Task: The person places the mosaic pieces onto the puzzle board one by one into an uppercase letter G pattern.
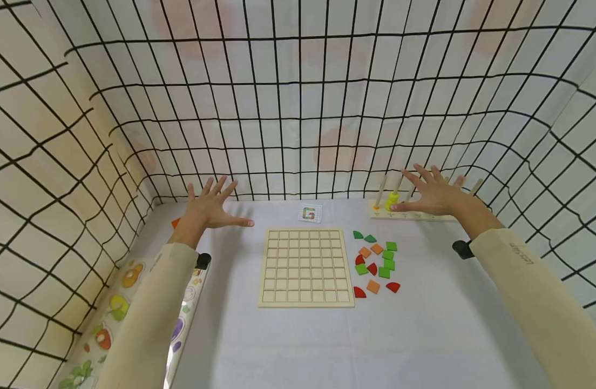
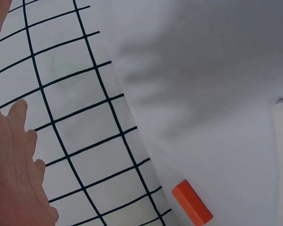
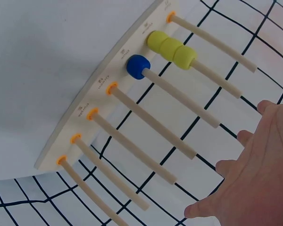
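My left hand (image 1: 210,208) is held above the table's far left, fingers spread and straight, with nothing in it. Below it lies an orange block (image 2: 192,202), mostly hidden by the wrist in the head view. My right hand (image 1: 434,194), fingers also spread, hovers in front of a wooden peg stand (image 3: 101,82). Three yellow beads (image 3: 170,49) are stacked on one of its pegs, and a blue bead (image 3: 138,67) sits on the neighbouring peg. Between the hands lies a wooden grid board (image 1: 305,304) with square cells.
Right of the board lie several green squares (image 1: 388,264), orange squares (image 1: 373,287) and red quarter-circle pieces (image 1: 393,287). A small printed card (image 1: 310,213) lies behind the board. Along the left runs a fruit-patterned strip (image 1: 177,327). Black-grid netting (image 1: 298,119) encloses the back and sides.
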The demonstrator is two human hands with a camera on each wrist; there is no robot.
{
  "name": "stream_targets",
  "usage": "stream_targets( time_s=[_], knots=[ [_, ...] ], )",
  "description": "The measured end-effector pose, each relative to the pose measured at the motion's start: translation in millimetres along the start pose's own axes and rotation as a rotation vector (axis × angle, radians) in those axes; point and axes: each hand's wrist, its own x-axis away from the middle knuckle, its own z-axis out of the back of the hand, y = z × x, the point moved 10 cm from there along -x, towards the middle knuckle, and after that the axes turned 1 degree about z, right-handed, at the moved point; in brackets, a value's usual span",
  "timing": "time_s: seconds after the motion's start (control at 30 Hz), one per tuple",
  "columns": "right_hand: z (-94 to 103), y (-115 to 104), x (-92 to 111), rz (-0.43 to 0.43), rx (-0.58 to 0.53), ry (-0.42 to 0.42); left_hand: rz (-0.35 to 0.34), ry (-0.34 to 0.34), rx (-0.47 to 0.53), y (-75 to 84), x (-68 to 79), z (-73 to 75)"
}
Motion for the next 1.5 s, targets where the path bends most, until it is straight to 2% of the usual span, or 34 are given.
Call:
stream_targets(
  time_s=[0.37,0.67,0.87,1.0,1.27,1.5],
  knots=[
    [-2.8,0.6,-1.0,0.002,0.000,-0.002,-0.009,0.022,0.025,0.4,0.9,3.9],
    [-1.3,4.0,0.5,0.011,-0.002,0.022,-0.019,0.023,0.061,-1.1,8.6,0.7],
    [0.0,1.6,9.9,0.062,-0.005,0.079,-0.042,0.044,0.066,0.3,16.4,-1.5],
    [-0.5,-1.2,21.0,0.083,-0.043,0.129,-0.074,0.075,0.101,7.6,21.1,-2.0],
    [-22.4,-8.5,42.7,0.102,-0.148,0.130,-0.124,0.092,0.189,27.8,30.6,-17.6],
    [-55.7,-5.9,45.4,0.074,-0.219,0.118,-0.140,0.109,0.309,43.4,42.4,-29.5]
  ],
)
